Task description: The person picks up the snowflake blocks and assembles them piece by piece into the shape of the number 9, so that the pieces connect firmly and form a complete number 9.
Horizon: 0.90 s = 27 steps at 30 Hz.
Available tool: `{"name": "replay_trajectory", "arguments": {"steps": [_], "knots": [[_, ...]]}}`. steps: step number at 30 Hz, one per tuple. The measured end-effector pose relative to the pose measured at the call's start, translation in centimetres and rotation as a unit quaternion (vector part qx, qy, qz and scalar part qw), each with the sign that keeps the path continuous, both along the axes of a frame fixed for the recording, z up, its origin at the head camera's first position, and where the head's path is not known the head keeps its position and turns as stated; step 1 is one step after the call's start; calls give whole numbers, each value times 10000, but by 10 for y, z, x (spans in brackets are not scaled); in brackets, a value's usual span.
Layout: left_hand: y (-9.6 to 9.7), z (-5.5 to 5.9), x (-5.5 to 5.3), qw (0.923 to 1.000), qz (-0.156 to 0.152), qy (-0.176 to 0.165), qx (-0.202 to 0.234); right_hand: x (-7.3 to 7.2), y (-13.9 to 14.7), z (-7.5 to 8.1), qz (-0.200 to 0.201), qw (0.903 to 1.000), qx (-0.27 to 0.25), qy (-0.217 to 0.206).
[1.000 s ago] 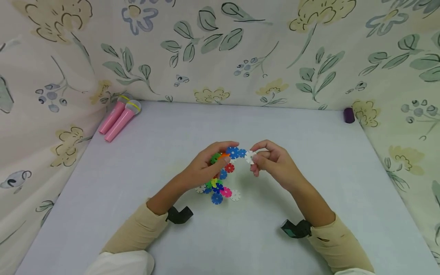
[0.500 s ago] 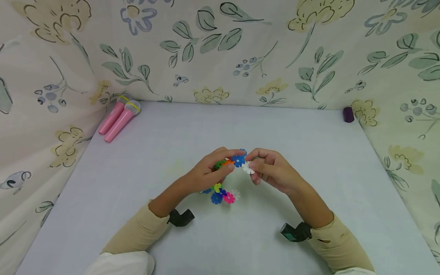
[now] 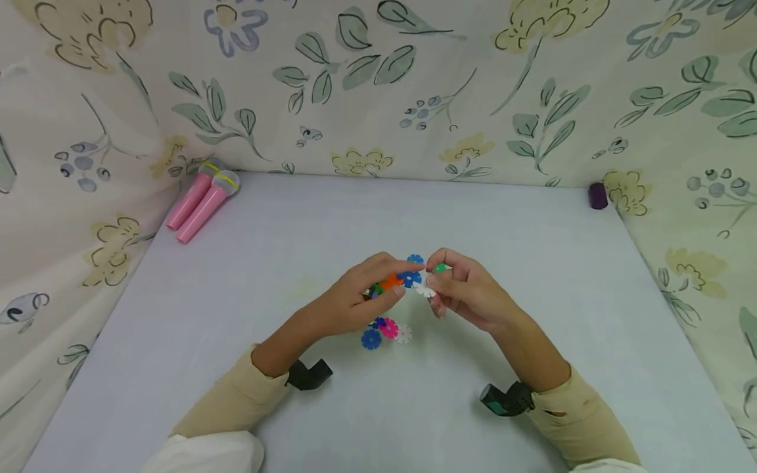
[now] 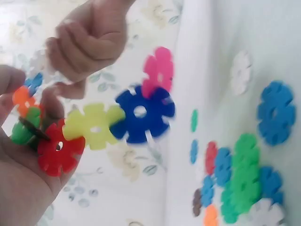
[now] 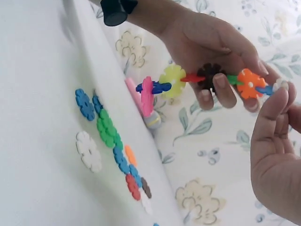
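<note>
Nearest, a black wrist camera (image 3: pixel 310 374) sits at the cuff of each tan sleeve (image 3: pixel 233 394); ahead, flat on the pale bench (image 3: pixel 532 230), lie loose discs (image 5: pixel 107 128) in green, blue, white, red, orange and brown, several overlapping; whether these are joined cannot be told.

Above them is the chain (image 5: pixel 172 81), built of notched, flower-shaped discs slotted together: pink, dark blue, yellow, red, near-black, green, orange, blue, white; neighbours stand at differing angles; its long axis rises from the pink end, closest to the bench, to the white end; the left hand (image 3: pixel 363 292) grips its middle with curled fingers; the right hand (image 3: pixel 467 286) pinches the white end between thumb and finger.

Beyond, at far left, two pink microphones (image 3: pixel 204 207) lie side by side, grey heads pointing away; a small purple object (image 3: pixel 598 196), unidentified, occupies the far right corner; floral cloth (image 3: pixel 355 79) hangs behind.
</note>
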<state>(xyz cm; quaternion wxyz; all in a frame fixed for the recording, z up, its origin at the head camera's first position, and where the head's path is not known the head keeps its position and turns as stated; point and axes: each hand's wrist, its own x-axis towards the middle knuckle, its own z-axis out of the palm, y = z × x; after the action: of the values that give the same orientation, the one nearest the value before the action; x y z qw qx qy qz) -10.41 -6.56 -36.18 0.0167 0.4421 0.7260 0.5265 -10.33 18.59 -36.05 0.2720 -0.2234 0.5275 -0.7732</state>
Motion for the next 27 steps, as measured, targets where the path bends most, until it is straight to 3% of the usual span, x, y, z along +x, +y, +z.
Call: {"name": "replay_trajectory", "arguments": {"steps": [4, 6, 8, 12, 14, 16, 19, 22, 25, 27], "knots": [[-11, 9, -5, 9989, 374, -264, -37, -6, -2, -8, -701, 9921, 819, 643], [-16, 13, -6, 9971, 537, -538, 36, -8, -2, -16, -684, 9746, 1710, 1273], [-18, 15, -7, 9944, 614, -854, 98, -8, -4, -23, -321, 9397, 2799, 1939], [-19, 17, -7, 9887, 575, -1380, 126, -3, -13, -37, 839, 8529, 4246, 2920], [-18, 16, -8, 9858, 663, -1541, 68, 0, -19, -42, 1101, 8286, 4568, 3044], [-17, 15, -9, 9841, 778, -1596, 30, 3, -23, -46, 1108, 8110, 4791, 3170], [-17, 13, -10, 9821, 910, -1650, -10, 6, -28, -47, 980, 7969, 4932, 3349], [-17, 12, -9, 9792, 971, -1782, -5, 7, -29, -47, 943, 7930, 4950, 3424], [-16, 10, -9, 9756, 1069, -1917, -15, 6, -25, -43, 1007, 8040, 4890, 3230], [-14, 8, -9, 9736, 1174, -1956, -80, 4, -20, -39, 1001, 8256, 4662, 3017]]}}
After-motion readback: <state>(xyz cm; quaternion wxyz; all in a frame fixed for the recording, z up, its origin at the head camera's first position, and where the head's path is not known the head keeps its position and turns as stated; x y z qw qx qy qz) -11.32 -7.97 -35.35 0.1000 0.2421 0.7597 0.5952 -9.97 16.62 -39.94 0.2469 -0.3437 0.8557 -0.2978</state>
